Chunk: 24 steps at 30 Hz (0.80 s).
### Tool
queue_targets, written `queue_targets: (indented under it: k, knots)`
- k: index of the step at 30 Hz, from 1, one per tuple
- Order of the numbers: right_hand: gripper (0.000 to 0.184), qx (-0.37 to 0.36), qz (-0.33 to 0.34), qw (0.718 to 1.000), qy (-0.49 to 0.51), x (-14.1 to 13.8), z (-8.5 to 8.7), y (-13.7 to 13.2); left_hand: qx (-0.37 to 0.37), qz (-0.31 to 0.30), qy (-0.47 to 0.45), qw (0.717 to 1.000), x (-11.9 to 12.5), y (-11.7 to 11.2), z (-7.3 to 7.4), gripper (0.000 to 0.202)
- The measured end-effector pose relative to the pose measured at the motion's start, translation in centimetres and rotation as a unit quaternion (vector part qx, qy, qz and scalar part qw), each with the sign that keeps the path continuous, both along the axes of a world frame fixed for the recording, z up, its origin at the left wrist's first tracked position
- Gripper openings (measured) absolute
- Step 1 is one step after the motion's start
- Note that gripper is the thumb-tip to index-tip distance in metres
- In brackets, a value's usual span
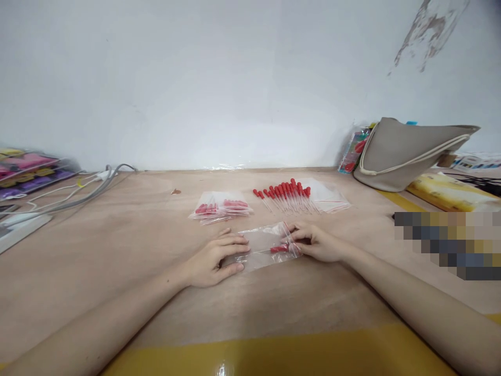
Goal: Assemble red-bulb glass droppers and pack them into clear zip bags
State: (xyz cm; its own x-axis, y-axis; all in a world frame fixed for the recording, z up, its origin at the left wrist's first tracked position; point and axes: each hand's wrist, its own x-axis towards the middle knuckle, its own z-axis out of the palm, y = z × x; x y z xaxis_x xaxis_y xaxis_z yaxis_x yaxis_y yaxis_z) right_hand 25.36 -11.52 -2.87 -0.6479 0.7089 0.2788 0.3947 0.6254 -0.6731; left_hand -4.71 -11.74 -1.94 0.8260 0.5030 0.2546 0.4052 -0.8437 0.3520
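Observation:
A small clear zip bag with red-bulbed droppers inside lies on the wooden table between my hands. My left hand lies flat with fingers stretched out, pressing on the bag's left end. At the bag's right end, by the red zip strip, my right hand has its fingers pinched together on the edge. Behind the bag lies a row of loose red-bulbed droppers and a stack of filled bags.
Empty clear bags lie beside the loose droppers. A grey pouch and yellow packets sit at the right. Cables and colourful trays lie at the left. A yellow strip runs along the near edge.

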Motion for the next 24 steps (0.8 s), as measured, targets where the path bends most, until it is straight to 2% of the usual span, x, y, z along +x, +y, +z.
queue_targets:
  k: [3,8,10,11,13,16,19,21,24]
  knots:
    - [0.021,-0.021,-0.039,0.998,0.046,0.1,-0.6,0.1,0.013,0.014,0.020,1.000,-0.1,0.1,0.0,0.038]
    - [0.018,-0.040,0.004,0.997,0.071,-0.1,-0.7,0.1,0.015,0.018,0.026,0.999,-0.3,0.2,0.0,0.033]
    - [0.018,-0.058,0.002,0.995,0.076,0.1,-0.5,0.3,0.020,0.017,0.018,0.999,-0.3,0.2,0.0,0.034]
    - [0.019,-0.061,-0.019,0.995,0.075,0.2,-0.3,0.6,0.025,0.017,0.012,0.999,-0.3,0.2,0.0,0.035]
    - [0.018,-0.038,-0.107,0.992,0.058,0.2,0.0,1.3,0.029,0.010,-0.003,1.000,-0.2,0.1,0.0,0.038]
    - [0.015,0.050,-0.247,0.968,-0.005,-0.7,0.7,3.0,0.005,-0.014,-0.027,1.000,-0.1,0.0,0.0,0.039]
    - [0.013,0.115,-0.295,0.947,-0.063,-3.1,1.5,5.3,-0.026,-0.019,-0.033,0.999,-0.1,-0.1,0.0,0.039]
    - [0.014,0.106,-0.311,0.938,-0.115,-5.1,2.1,7.1,-0.036,-0.018,-0.033,0.999,-0.1,-0.1,0.0,0.039]
    - [0.015,0.053,-0.371,0.911,-0.173,-7.5,2.5,9.8,-0.038,-0.024,-0.035,0.998,-0.1,-0.1,0.1,0.039]
